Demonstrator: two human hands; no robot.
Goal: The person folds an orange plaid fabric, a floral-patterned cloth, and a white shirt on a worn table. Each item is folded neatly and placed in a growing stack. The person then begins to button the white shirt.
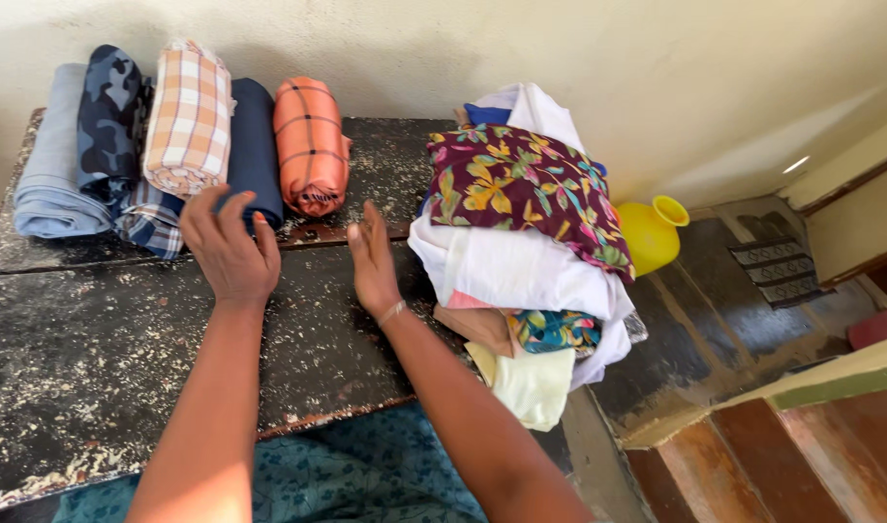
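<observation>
Rolled clothes (187,136) along table (76,339) edge, heaped garments (521,242) alongside; left hand (230,250) and right hand (374,260) open, empty, between them.

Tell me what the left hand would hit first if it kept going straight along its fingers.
Probably the dark navy rolled cloth: the left hand is open, its fingertips pointing away toward the rolls by the wall. The blue checked cloth lies just beside that line; depth is unclear.

Speckled dark table (95,339), rolled cloths (187,116), clothes pile (521,242)
</observation>
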